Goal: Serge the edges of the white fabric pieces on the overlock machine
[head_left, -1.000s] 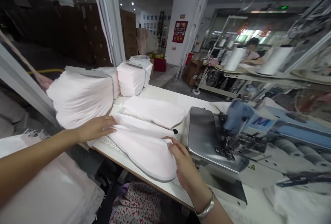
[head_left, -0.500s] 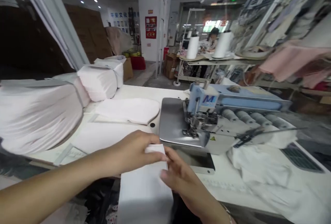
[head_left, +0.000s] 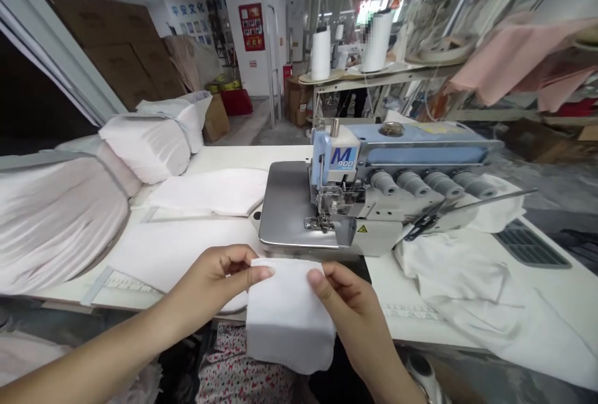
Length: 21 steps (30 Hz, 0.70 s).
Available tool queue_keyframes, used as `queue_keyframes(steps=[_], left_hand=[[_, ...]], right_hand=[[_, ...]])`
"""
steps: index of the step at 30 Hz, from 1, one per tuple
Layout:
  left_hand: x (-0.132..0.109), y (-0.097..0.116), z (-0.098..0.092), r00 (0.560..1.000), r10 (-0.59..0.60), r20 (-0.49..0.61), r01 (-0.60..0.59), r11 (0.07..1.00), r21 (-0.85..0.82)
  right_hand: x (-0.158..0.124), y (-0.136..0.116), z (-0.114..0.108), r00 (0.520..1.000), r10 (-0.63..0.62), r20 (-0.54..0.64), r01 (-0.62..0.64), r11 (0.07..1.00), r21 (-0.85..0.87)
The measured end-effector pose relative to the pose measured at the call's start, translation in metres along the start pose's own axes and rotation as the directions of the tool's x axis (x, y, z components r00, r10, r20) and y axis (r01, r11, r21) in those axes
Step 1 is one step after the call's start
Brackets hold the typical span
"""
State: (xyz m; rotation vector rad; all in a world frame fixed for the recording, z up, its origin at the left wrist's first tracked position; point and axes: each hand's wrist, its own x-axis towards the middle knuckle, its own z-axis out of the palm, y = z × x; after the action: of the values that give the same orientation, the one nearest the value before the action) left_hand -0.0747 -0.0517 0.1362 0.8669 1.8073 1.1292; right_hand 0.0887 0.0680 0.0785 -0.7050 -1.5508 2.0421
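Note:
A white fabric piece point(head_left: 289, 317) hangs between my two hands at the table's front edge. My left hand point(head_left: 228, 276) pinches its upper left corner between thumb and fingers. At the upper right corner, my right hand point(head_left: 348, 295) grips it the same way. The top edge is stretched fairly straight, and the lower part drops over my lap. Just beyond is the overlock sewing machine point(head_left: 343, 186), blue and white, with its metal plate point(head_left: 284, 198) and presser foot point(head_left: 320, 223). Flat white fabric pieces point(head_left: 210, 192) lie on the table left of the machine.
Tied stacks of cut white fabric point(head_left: 60, 217) fill the table's left side. Crumpled white cloth point(head_left: 462, 273) lies at the right, near black-handled scissors point(head_left: 425, 223). Behind the machine, thread cones point(head_left: 321, 55) stand on another table, and pink cloth point(head_left: 518, 55) hangs at right.
My hands have moved apart, the right one going rightward, so the fabric's top edge is now spread between them. The view has turned slightly right and down.

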Motion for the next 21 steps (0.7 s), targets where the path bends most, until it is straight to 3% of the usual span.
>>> queue_keyframes(steps=[5,8,11,13,18,21], left_hand=[[-0.004,0.0,-0.005,1.0,-0.008,-0.002,0.008,0.999,0.035],[-0.005,-0.002,-0.01,0.995,0.09,-0.035,-0.085,0.988,0.132],[-0.004,-0.005,-0.011,0.977,0.181,-0.11,-0.158,0.97,0.185],[-0.003,-0.008,-0.008,0.977,0.151,-0.153,-0.132,0.983,0.126],[0.003,-0.008,0.009,0.983,0.005,-0.181,-0.041,0.979,-0.199],[0.007,-0.006,0.019,0.985,0.022,-0.169,-0.051,0.985,-0.168]], right_hand=[[0.0,0.0,-0.001,0.997,-0.054,-0.05,0.051,0.998,-0.043],[0.0,0.001,0.005,0.997,-0.07,-0.018,0.07,0.998,0.002],[0.001,0.003,0.011,0.995,-0.078,-0.061,0.08,0.996,0.042],[0.002,0.004,0.014,0.991,-0.083,-0.109,0.089,0.995,0.048],[0.001,0.006,0.018,0.987,-0.094,-0.127,0.104,0.992,0.077],[0.001,0.008,0.018,0.99,-0.087,-0.109,0.1,0.987,0.123]])
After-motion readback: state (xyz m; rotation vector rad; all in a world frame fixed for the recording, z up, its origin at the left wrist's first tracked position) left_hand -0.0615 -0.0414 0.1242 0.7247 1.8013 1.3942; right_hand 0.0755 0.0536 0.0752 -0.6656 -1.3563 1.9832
